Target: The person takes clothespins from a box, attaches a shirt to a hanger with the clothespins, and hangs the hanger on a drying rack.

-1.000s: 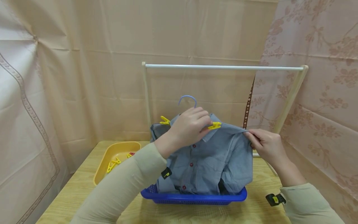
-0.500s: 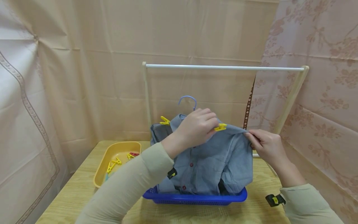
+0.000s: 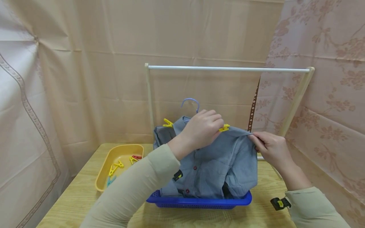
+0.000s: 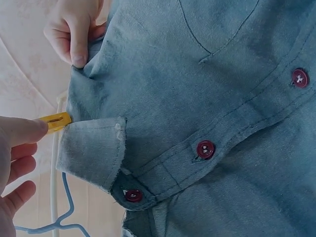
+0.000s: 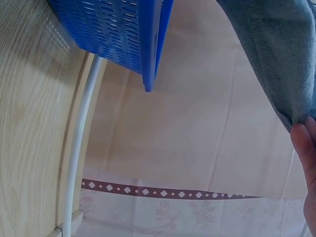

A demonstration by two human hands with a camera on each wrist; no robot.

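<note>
The left hand (image 3: pixel 201 128) pinches a yellow clip (image 3: pixel 225 127) between thumb and finger at the shoulder of the shirt (image 3: pixel 211 167), beside the collar (image 4: pixel 91 154); whether the clip bites the cloth, I cannot tell. The right hand (image 3: pixel 273 148) pinches the shirt near the top of a sleeve.

From the left in the head view, a pale curtain (image 3: pixel 17 136) hangs beside the table (image 3: pixel 68 196). On the table, a tray (image 3: pixel 123 146) holds loose yellow clips (image 3: pixel 115 167), a red clip (image 3: pixel 137 157) and a teal clip (image 3: pixel 111 180); the left sleeve (image 3: pixel 148 177) passes in front of its near side. Next, a second clip (image 3: pixel 168 123) sits on the shirt's other shoulder, and the hanger's hook (image 3: pixel 190 98) rises above the collar, well below the rack's bar (image 3: pixel 228 68). The shirt sits partly in the basket (image 3: pixel 199 201), buttons (image 4: pixel 205 149) toward the person; the left hand and wrist hide most of the collar. The rack's right post (image 3: pixel 296 101) stands beyond the right hand, and farther right hangs a flowered curtain (image 3: pixel 336 126).
</note>
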